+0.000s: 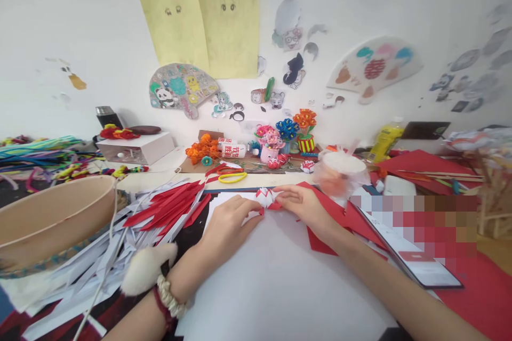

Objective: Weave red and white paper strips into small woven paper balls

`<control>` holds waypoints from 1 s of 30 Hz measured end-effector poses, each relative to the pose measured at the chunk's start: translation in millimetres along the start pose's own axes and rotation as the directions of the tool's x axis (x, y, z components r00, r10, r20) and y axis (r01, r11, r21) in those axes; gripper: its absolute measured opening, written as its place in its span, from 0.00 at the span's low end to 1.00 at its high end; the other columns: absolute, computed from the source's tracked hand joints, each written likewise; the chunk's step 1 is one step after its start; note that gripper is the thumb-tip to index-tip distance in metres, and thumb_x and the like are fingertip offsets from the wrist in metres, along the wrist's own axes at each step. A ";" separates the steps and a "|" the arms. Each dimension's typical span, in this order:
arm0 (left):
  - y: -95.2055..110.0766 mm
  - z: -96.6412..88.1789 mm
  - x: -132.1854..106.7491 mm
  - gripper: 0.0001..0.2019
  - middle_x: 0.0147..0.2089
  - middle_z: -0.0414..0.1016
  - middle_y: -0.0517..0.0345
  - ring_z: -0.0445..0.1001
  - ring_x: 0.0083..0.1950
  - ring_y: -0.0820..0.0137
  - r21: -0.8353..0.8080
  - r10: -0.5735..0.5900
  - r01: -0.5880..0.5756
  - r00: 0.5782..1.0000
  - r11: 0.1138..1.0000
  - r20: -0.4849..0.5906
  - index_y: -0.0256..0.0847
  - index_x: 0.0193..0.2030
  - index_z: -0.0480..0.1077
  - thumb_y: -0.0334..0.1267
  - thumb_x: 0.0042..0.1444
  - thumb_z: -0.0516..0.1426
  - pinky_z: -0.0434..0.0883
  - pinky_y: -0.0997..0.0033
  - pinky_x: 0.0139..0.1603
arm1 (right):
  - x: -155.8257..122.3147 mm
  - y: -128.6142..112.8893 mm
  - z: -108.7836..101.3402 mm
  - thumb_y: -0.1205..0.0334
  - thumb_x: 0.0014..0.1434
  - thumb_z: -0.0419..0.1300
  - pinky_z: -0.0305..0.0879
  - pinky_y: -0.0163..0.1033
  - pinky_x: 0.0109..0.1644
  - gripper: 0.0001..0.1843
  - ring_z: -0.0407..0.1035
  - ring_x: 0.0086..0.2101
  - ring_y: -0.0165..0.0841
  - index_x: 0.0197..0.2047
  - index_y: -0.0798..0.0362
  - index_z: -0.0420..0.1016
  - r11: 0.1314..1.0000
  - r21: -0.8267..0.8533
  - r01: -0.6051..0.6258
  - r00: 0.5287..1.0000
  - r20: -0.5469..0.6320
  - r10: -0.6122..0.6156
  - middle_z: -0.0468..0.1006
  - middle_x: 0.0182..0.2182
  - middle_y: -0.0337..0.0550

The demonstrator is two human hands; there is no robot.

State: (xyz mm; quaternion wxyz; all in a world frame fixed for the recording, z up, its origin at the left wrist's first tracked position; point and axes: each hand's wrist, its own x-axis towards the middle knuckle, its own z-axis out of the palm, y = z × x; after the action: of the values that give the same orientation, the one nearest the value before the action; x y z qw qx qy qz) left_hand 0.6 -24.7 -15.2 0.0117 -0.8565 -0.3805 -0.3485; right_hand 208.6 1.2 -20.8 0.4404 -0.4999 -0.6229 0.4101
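Note:
A small ball woven from red and white paper strips [265, 197] is held between my two hands over a large white sheet [280, 277]. My left hand [232, 218] pinches its left side and lower edge with thumb and fingers. On the other side, the fingers of my right hand [300, 203] close on its right edge, where red strip ends stick out. Similar finished-looking red and white paper balls [307, 166] lie on the shelf behind. To the left of my hands are piles of red paper strips [172, 210] and white paper strips [94, 248].
A beige basket [60, 205] stands at the left. Yellow-handled scissors [232, 177] lie behind my left hand. At the right are a tablet [408, 240], red paper sheets [480, 287] and a lidded plastic cup [340, 170]. Pipe-cleaner flower pots [306, 143] stand by the wall.

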 end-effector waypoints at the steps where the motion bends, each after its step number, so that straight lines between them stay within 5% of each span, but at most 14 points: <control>1: 0.1 1.1 -0.4 0.05 0.36 0.77 0.59 0.74 0.34 0.71 -0.005 -0.009 0.009 1.000 1.000 -0.007 0.42 0.42 0.72 0.35 0.59 0.58 0.69 0.73 0.35 | -1.2 0.0 -0.8 0.60 0.57 0.59 0.69 0.40 0.36 0.14 0.75 0.32 0.36 0.46 0.54 0.74 0.990 -0.088 0.111 0.990 -0.080 -0.118 0.79 0.34 0.45; 3: 0.9 3.6 -1.1 0.05 0.35 0.77 0.60 0.74 0.32 0.72 -0.008 -0.026 0.025 0.999 1.000 -0.022 0.42 0.42 0.71 0.34 0.58 0.59 0.69 0.74 0.34 | -5.1 -1.5 -1.9 0.60 0.59 0.57 0.68 0.42 0.39 0.13 0.72 0.34 0.36 0.47 0.53 0.74 0.855 -0.360 0.373 0.866 -0.197 -0.460 0.78 0.35 0.45; 5: 2.2 6.0 -1.7 0.05 0.34 0.77 0.60 0.74 0.31 0.73 0.006 -0.028 0.028 0.999 1.000 -0.040 0.41 0.42 0.71 0.34 0.58 0.58 0.69 0.74 0.32 | -9.6 -3.6 -1.4 0.60 0.61 0.58 0.66 0.41 0.42 0.08 0.71 0.37 0.37 0.41 0.54 0.74 0.590 -0.525 0.613 0.683 -0.023 -0.730 0.77 0.34 0.46; 8: 4.7 8.1 -2.1 0.04 0.33 0.77 0.59 0.73 0.30 0.73 0.052 0.003 0.000 0.998 0.999 -0.060 0.40 0.41 0.71 0.35 0.59 0.57 0.69 0.75 0.31 | -14.2 -4.3 2.8 0.60 0.64 0.57 0.63 0.39 0.38 0.08 0.70 0.34 0.36 0.38 0.55 0.74 0.311 -0.630 0.711 0.552 0.227 -0.802 0.77 0.32 0.46; 13: 8.4 7.0 -1.3 0.07 0.31 0.76 0.57 0.74 0.30 0.72 0.112 0.100 -0.094 0.994 0.989 -0.043 0.39 0.41 0.71 0.34 0.63 0.52 0.70 0.74 0.31 | -14.4 -0.8 6.9 0.65 0.66 0.54 0.54 0.38 0.31 0.09 0.65 0.28 0.33 0.36 0.56 0.74 0.120 -0.714 0.690 0.494 0.344 -0.799 0.73 0.25 0.42; 20: 10.1 4.9 -1.4 0.09 0.29 0.75 0.56 0.72 0.29 0.70 0.164 0.213 -0.207 0.977 0.965 -0.018 0.36 0.38 0.71 0.31 0.64 0.50 0.68 0.73 0.29 | -13.5 3.7 2.6 0.72 0.66 0.51 0.52 0.38 0.30 0.13 0.63 0.27 0.31 0.34 0.57 0.75 0.031 -0.696 0.717 0.432 0.409 -0.804 0.74 0.25 0.42; 24: 10.8 3.8 -1.3 0.10 0.27 0.73 0.57 0.68 0.27 0.71 0.200 0.261 -0.260 0.965 0.945 0.021 0.37 0.37 0.70 0.28 0.63 0.49 0.65 0.73 0.27 | -13.4 7.2 3.3 0.73 0.65 0.51 0.51 0.38 0.28 0.14 0.62 0.26 0.31 0.32 0.57 0.75 0.011 -0.669 0.743 0.402 0.434 -0.806 0.72 0.23 0.42; 30: 9.0 4.2 -1.2 0.12 0.27 0.70 0.57 0.65 0.27 0.70 0.311 0.348 -0.365 0.931 0.878 0.109 0.37 0.31 0.68 0.25 0.62 0.48 0.59 0.69 0.24 | -13.1 11.5 4.5 0.70 0.66 0.48 0.51 0.38 0.28 0.17 0.61 0.25 0.31 0.29 0.56 0.74 0.084 -0.614 0.785 0.440 0.457 -0.773 0.71 0.22 0.42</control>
State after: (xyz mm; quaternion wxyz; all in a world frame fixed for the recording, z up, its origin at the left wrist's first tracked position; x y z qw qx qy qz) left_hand 8.5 -30.6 -16.9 0.2073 -0.9065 -0.2688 -0.2511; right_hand 208.8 -10.1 -34.7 0.3257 -0.2215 -0.8992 -0.1906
